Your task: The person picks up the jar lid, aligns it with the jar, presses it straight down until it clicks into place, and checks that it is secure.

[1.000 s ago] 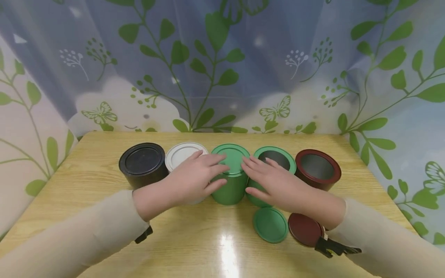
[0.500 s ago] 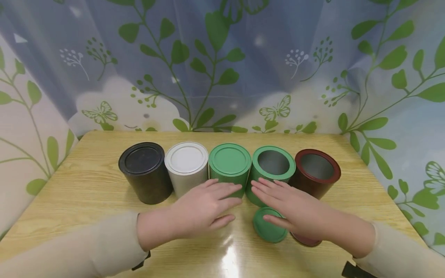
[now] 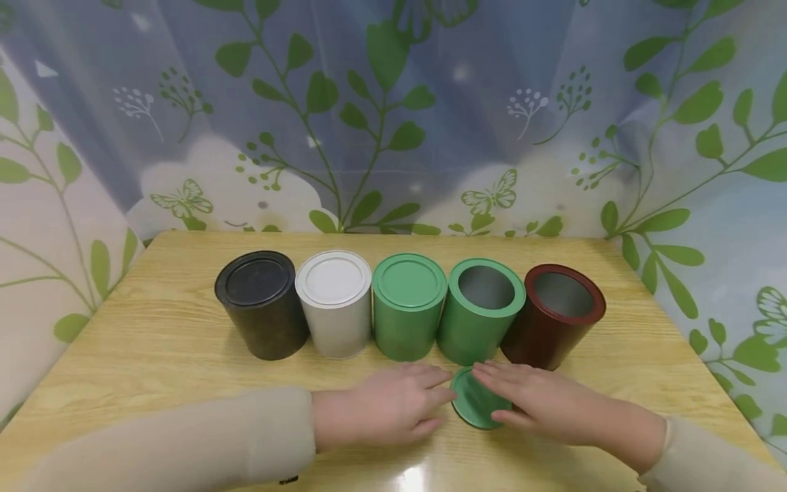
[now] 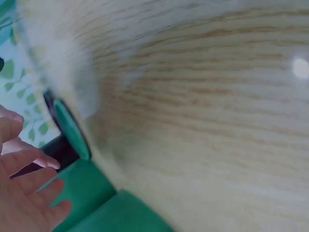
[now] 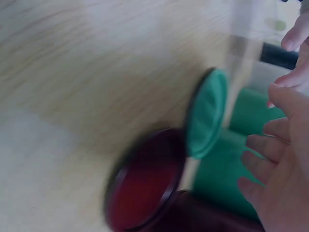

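Note:
A loose green lid (image 3: 472, 408) lies on the table in front of the cans. My right hand (image 3: 547, 404) is over its right part, fingers extended and pointing left. At the lid's left edge, my left hand (image 3: 393, 404) has its fingers extended toward it, blurred by motion. Neither hand grips anything. In the right wrist view a dark red lid (image 5: 145, 186) lies beside the green one; the right hand hides it in the head view. Behind stand an open green can (image 3: 470, 338) and an open dark red can (image 3: 535, 342).
Left of the open cans stand a lidded green can (image 3: 404, 335), a lidded white can (image 3: 338, 331) and a lidded black can (image 3: 270, 328), all in one row. A patterned curtain (image 3: 344, 137) hangs behind the wooden table (image 3: 154, 342).
Both hands have come down from over the cans toward the table's front. The left hand has shifted right to the green lid's edge. The cans and green lid stay in place.

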